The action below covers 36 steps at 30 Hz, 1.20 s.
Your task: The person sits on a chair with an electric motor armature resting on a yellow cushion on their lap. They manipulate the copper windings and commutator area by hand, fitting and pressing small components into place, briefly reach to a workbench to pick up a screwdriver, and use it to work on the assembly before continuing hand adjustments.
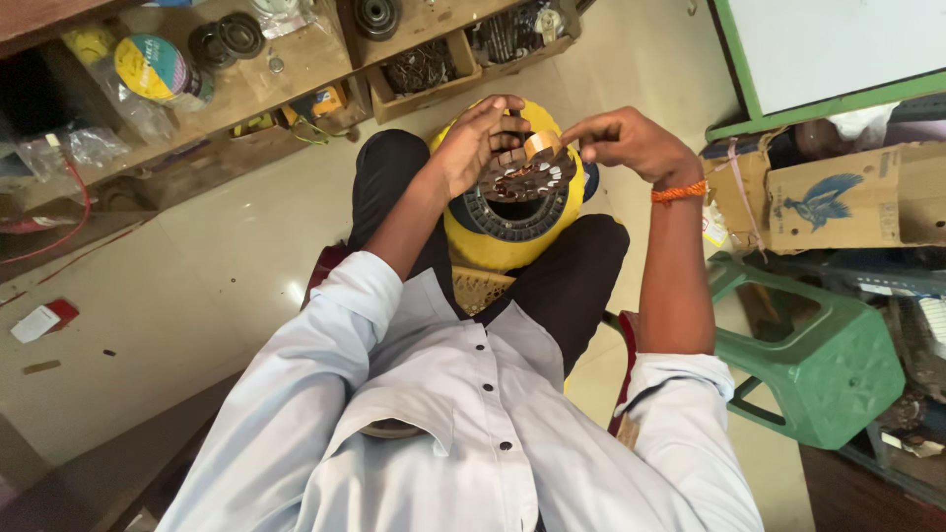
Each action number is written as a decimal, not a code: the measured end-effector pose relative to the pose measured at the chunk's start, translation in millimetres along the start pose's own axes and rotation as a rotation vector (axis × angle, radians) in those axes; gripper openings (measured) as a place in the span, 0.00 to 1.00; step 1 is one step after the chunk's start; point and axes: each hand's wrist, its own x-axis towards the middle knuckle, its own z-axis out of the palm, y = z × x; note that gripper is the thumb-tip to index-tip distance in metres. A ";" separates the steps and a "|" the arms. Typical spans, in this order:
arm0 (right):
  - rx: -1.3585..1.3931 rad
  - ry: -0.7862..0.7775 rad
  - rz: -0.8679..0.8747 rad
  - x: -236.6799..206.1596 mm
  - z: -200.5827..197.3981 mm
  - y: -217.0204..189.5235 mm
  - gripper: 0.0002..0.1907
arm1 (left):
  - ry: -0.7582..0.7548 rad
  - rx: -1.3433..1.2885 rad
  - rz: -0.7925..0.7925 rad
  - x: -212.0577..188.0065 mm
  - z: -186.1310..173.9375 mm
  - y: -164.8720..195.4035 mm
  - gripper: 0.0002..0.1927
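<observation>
A round motor stator with copper windings (527,177) is held up above a yellow round housing (493,246) that rests between my knees. My left hand (473,143) grips the stator's left edge, fingers curled over it. A small roll of tan tape (541,144) sits on top of the stator. My right hand (631,138) pinches at the tape roll from the right with thumb and forefinger; an orange thread band is on that wrist. I sit in a pale shirt and dark trousers.
A green plastic stool (818,365) lies tipped at my right. Cardboard boxes (838,197) stand beyond it. A low wooden shelf (296,69) with tape rolls, bearings and boxes of parts runs along the top left. A small red and white packet (41,320) lies on the tiled floor.
</observation>
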 end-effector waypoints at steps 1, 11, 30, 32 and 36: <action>0.043 -0.027 -0.032 -4.5 -1.6 2.5 0.23 | -0.002 0.000 0.022 -0.2 -1.1 -1.0 0.16; 0.159 0.032 -0.160 -11.6 0.8 17.5 0.20 | 0.110 0.339 0.298 -40.3 6.0 2.5 0.23; -0.353 0.330 -0.358 61.2 31.4 -5.9 0.07 | 0.477 1.025 0.444 -53.6 57.1 -25.8 0.22; -0.287 0.260 -0.348 73.2 36.2 -0.1 0.07 | 0.271 0.599 0.321 -49.3 51.0 -13.0 0.34; -0.340 0.287 -0.378 72.8 45.0 3.4 0.05 | 0.211 -0.028 -0.163 -38.2 29.3 21.5 0.46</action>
